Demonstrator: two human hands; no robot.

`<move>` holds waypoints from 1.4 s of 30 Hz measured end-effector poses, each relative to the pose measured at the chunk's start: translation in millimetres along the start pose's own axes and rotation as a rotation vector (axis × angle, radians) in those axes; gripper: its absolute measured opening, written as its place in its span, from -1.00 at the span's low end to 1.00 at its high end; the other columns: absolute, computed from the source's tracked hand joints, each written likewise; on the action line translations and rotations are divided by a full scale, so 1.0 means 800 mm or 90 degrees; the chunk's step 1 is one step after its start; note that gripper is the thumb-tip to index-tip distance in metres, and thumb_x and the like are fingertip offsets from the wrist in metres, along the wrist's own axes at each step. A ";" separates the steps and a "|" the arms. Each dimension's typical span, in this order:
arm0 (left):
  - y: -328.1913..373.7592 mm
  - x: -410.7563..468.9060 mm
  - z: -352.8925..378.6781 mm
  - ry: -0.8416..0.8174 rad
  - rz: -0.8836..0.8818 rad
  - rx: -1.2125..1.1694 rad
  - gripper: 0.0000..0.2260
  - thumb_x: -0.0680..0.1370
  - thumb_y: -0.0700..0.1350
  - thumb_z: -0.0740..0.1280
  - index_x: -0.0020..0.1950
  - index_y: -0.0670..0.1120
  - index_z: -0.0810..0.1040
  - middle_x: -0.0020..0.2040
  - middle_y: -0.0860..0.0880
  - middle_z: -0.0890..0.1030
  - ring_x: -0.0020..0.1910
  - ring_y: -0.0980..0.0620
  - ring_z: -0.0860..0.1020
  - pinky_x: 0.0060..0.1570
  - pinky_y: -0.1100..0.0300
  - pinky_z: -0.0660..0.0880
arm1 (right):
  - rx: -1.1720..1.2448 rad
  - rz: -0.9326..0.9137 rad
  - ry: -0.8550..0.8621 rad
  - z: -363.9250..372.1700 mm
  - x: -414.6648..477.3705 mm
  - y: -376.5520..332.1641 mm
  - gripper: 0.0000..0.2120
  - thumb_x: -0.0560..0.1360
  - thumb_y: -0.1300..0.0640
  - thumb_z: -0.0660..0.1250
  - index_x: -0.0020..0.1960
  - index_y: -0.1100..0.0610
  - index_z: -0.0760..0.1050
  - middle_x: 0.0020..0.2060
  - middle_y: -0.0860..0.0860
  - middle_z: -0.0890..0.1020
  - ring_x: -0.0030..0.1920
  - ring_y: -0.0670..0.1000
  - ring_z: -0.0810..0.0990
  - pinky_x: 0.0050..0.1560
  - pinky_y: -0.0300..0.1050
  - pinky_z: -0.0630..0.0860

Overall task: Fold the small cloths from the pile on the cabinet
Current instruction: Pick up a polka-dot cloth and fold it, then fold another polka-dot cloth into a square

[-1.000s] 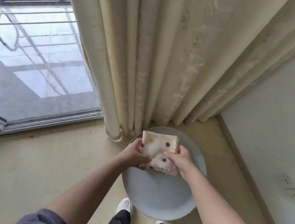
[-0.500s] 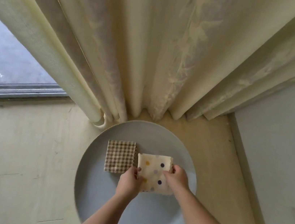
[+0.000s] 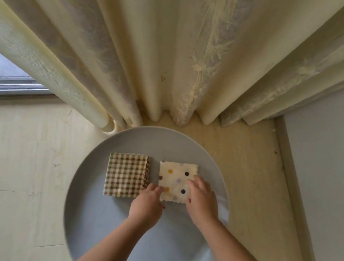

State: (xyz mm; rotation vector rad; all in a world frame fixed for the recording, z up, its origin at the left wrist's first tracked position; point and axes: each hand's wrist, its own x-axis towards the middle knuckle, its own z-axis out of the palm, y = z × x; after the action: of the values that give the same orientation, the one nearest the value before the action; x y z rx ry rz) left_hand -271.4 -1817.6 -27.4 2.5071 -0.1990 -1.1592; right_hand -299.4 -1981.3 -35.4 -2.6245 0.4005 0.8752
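Note:
A folded cream cloth with coloured dots (image 3: 176, 178) lies flat on a round grey tabletop (image 3: 120, 238). Left of it, a small gap away, lies a folded brown checked cloth (image 3: 125, 178). My left hand (image 3: 147, 204) touches the dotted cloth's near left corner with its fingertips. My right hand (image 3: 201, 197) rests on the cloth's right side with fingers spread flat. Neither hand grips anything.
Cream curtains (image 3: 177, 53) hang just behind the tabletop and touch the floor. A window frame (image 3: 7, 85) shows at far left, a white wall (image 3: 332, 175) at right. Pale yellow floor (image 3: 16, 175) surrounds the table.
The dotted cloth went from held above the table to lying flat beside the checked cloth. My hands let go of it and now lie on top. The camera moved closer.

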 end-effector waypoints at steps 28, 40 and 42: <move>-0.193 -0.524 -0.307 0.239 0.266 -0.157 -0.78 0.58 -0.09 0.28 0.22 -0.01 0.51 0.18 0.08 0.51 -0.13 0.15 0.56 -0.05 0.19 0.47 | 0.342 -0.177 0.254 -0.135 -0.463 -0.410 -0.80 0.56 0.20 0.29 0.15 0.01 0.55 0.07 -0.10 0.55 0.10 -0.12 0.50 0.09 -0.27 0.38; -0.529 -0.728 -0.452 0.397 0.194 -0.204 -0.81 0.59 -0.08 0.28 0.20 0.02 0.53 0.13 0.15 0.57 -0.09 0.18 0.58 -0.05 0.24 0.44 | 0.266 -0.353 0.223 -0.052 -0.532 -0.794 -0.82 0.54 0.19 0.32 0.11 0.05 0.58 0.00 -0.09 0.63 0.02 -0.08 0.60 0.14 -0.05 0.52; -0.594 -0.734 -0.476 0.413 0.173 -0.222 -0.82 0.59 -0.08 0.28 0.18 0.03 0.54 0.09 0.16 0.58 -0.10 0.23 0.57 -0.13 0.31 0.40 | 0.254 -0.370 0.212 -0.030 -0.513 -0.855 -0.83 0.53 0.17 0.32 0.08 -0.01 0.57 -0.01 -0.12 0.64 0.00 -0.11 0.61 0.10 -0.08 0.53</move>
State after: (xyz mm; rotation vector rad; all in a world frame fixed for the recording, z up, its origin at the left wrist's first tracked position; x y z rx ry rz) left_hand -377.9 -1113.4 428.7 2.3067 -0.1377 -0.2185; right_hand -351.6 -1311.0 395.2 -2.3030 -0.1096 0.1490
